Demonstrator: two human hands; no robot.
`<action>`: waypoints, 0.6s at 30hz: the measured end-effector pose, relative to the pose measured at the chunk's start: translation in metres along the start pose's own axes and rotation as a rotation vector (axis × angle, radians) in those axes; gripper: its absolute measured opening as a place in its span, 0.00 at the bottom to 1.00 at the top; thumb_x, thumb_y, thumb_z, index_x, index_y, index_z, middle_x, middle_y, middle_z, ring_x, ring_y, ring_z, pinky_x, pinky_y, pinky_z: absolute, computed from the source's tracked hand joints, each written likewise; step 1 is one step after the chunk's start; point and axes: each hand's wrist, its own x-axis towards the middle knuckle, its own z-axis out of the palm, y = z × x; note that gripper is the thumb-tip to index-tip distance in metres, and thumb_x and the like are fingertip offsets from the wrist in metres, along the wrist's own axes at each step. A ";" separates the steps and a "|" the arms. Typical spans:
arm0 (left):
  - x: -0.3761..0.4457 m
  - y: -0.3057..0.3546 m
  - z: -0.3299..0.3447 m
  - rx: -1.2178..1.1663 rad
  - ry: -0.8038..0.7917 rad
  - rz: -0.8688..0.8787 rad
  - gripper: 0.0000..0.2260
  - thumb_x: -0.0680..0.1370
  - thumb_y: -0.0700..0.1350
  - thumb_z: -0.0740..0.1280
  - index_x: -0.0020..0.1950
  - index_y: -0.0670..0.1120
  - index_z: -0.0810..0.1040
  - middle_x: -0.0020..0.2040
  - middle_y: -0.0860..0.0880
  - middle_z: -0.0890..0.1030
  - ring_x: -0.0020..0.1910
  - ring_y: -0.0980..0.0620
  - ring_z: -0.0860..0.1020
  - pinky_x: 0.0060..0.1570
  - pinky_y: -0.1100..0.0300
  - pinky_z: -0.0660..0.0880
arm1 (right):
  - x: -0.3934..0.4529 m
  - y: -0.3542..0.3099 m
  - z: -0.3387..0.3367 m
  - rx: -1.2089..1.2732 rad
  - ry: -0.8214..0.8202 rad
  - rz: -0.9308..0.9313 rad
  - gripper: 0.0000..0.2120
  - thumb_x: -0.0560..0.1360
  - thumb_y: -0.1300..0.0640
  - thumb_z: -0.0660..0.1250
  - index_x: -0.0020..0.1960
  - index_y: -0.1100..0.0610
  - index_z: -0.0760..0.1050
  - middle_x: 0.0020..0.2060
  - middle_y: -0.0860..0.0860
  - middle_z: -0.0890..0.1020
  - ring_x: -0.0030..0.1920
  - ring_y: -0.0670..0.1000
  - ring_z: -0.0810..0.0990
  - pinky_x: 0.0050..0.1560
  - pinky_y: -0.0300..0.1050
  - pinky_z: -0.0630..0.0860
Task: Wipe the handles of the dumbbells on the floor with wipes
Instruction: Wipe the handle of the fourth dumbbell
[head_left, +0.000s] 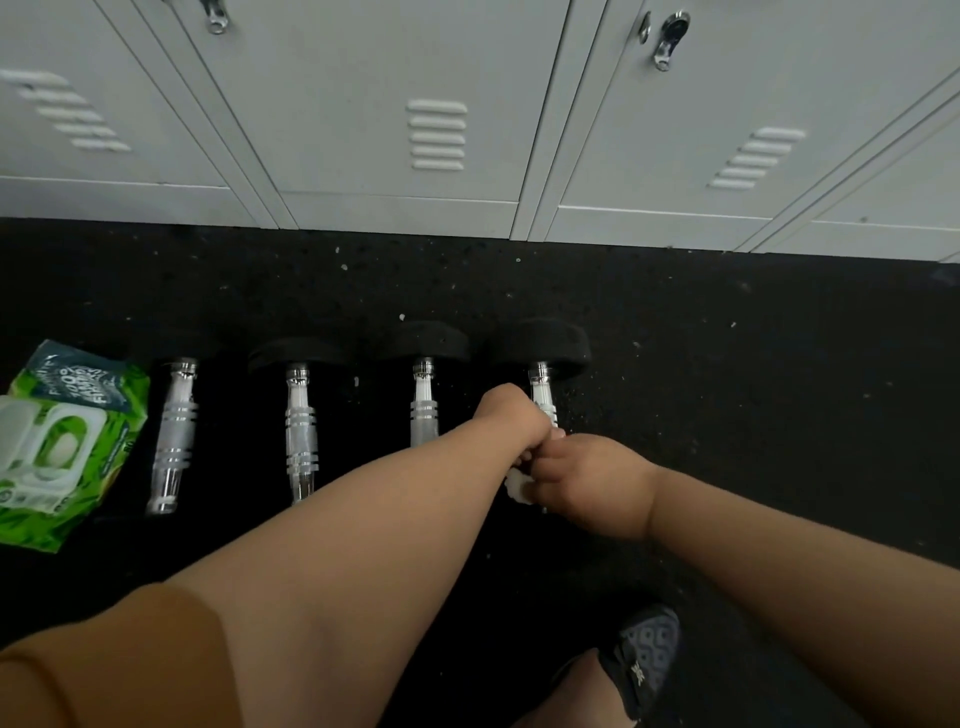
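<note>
Mid-wipe on the rightmost black-ended dumbbell with a chrome ringed handle (543, 400), last in a row of four lying on the dark speckled rubber floor (753, 364) in front of the grey metal lockers (436, 130). Left hand (511, 421) curled round the upper part of that handle, steadying it. Right hand (592, 483) closed on a scrunched white wipe (517, 488), pressed against the near part of the same handle, touching the left hand. Hard to say how much of the handle is actually covered, since both hands hide most of it.

Probably the final handle if working left to right, though no real way to tell from the other three: the far-left handle (174, 431), the second one (300, 431) and the third one (423, 410) all look shiny and about the same.

Next move likely needs the wipe slid or twisted along the bar, with the left hand shifted off so the gripped section gets done too.

Green and white pack of wipes (62, 441) sitting at the far left, just beside the first dumbbell, lid apparently flipped up. Dark patterned shoe (649, 660) near the bottom edge.
</note>
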 end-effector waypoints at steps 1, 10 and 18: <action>-0.001 0.002 -0.002 0.015 -0.010 -0.015 0.14 0.77 0.42 0.65 0.32 0.42 0.71 0.22 0.46 0.75 0.23 0.51 0.73 0.23 0.63 0.70 | 0.003 0.001 -0.002 -0.076 -0.027 -0.054 0.10 0.70 0.55 0.61 0.39 0.51 0.81 0.35 0.47 0.81 0.39 0.51 0.80 0.43 0.42 0.76; -0.004 0.007 -0.005 0.059 -0.018 -0.007 0.11 0.76 0.41 0.65 0.33 0.43 0.70 0.30 0.47 0.73 0.26 0.52 0.71 0.24 0.63 0.67 | 0.053 -0.013 -0.035 -0.076 -0.866 0.085 0.17 0.79 0.59 0.58 0.67 0.61 0.71 0.65 0.57 0.73 0.66 0.58 0.71 0.63 0.51 0.69; 0.002 0.005 -0.003 -0.047 -0.127 -0.047 0.15 0.74 0.47 0.71 0.34 0.44 0.70 0.31 0.47 0.75 0.29 0.53 0.73 0.43 0.59 0.77 | -0.036 0.035 -0.031 0.274 -0.532 0.879 0.18 0.76 0.59 0.58 0.63 0.49 0.74 0.58 0.49 0.76 0.58 0.53 0.75 0.57 0.49 0.76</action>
